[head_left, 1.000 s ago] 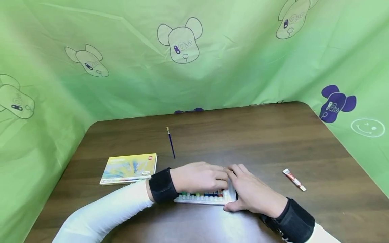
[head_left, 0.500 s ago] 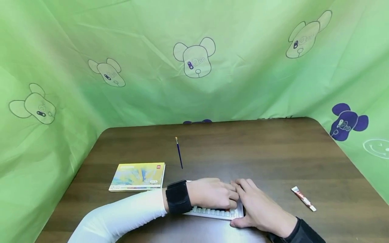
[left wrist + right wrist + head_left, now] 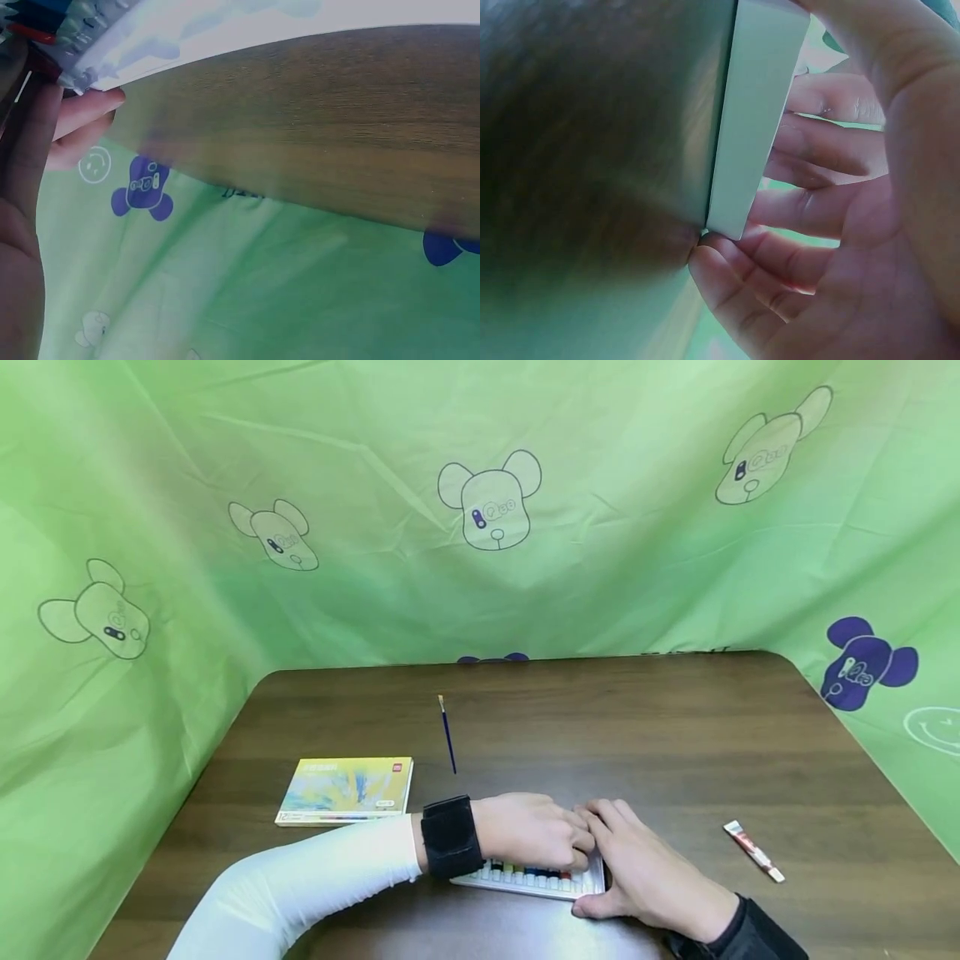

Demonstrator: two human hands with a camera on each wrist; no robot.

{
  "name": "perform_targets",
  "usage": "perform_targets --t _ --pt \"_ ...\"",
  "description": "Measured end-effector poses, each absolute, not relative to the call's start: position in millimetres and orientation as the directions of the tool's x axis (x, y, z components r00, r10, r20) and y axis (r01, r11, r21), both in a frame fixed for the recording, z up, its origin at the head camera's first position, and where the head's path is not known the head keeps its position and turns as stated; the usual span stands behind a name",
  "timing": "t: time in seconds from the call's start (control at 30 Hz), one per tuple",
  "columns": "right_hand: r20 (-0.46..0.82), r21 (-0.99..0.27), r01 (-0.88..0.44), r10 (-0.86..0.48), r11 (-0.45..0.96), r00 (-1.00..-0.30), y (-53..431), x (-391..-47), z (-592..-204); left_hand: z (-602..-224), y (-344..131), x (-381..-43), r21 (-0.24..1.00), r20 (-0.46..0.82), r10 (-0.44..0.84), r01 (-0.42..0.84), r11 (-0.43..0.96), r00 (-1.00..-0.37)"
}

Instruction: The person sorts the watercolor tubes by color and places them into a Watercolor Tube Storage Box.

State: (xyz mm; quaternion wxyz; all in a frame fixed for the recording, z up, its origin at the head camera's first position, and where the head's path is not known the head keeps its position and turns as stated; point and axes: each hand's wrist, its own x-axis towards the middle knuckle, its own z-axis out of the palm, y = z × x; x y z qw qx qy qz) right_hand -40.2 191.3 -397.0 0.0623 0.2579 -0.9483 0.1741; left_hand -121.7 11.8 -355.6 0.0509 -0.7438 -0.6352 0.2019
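A white paint tray (image 3: pixel 513 890) with a row of coloured paint tubes (image 3: pixel 525 872) lies at the table's near middle. My left hand (image 3: pixel 534 832) reaches over its right part, hiding much of the row. In the left wrist view its fingers pinch a dark red paint tube (image 3: pixel 45 64) at the row's end. My right hand (image 3: pixel 647 870) grips the tray's right end, thumb at the near corner and fingers towards the far corner. The right wrist view shows the tray's pale side wall (image 3: pixel 756 120) between thumb and fingers, with left-hand fingers (image 3: pixel 832 146) just beyond.
A yellow paint box (image 3: pixel 347 787) lies left of the tray, behind my left forearm. Farther back is a thin blue paintbrush (image 3: pixel 448 737). A loose red and white paint tube (image 3: pixel 753 852) lies to the right. Green printed cloth (image 3: pixel 390 593) hangs behind the brown table (image 3: pixel 600 727).
The head view has tilted up, so the table sits lower in the picture. Both hands stay at the tray's right part, the left with small finger movements; the box, brush and loose tube stay put.
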Motion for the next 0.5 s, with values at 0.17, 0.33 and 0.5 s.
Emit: perform_targets --t 0.17,0.33,0.5 --pt "0.212 -0.290 -0.511 -0.467 0.809 -0.859 190.0 -41.6 -396.8 -356.9 11.8 -121.4 -0.326 -0.230 0.964 0.922 -0.208 0.137" --pt "0.212 -0.290 -0.508 -0.464 0.811 -0.860 190.3 -42.2 -396.1 -357.6 13.2 -119.4 -0.333 -0.239 0.956 0.910 -0.246 0.171" --pt "0.192 -0.292 -0.498 -0.460 0.817 -0.867 190.6 -41.2 -396.5 -358.5 15.0 -118.2 -0.308 -0.251 0.955 0.922 -0.232 0.157"
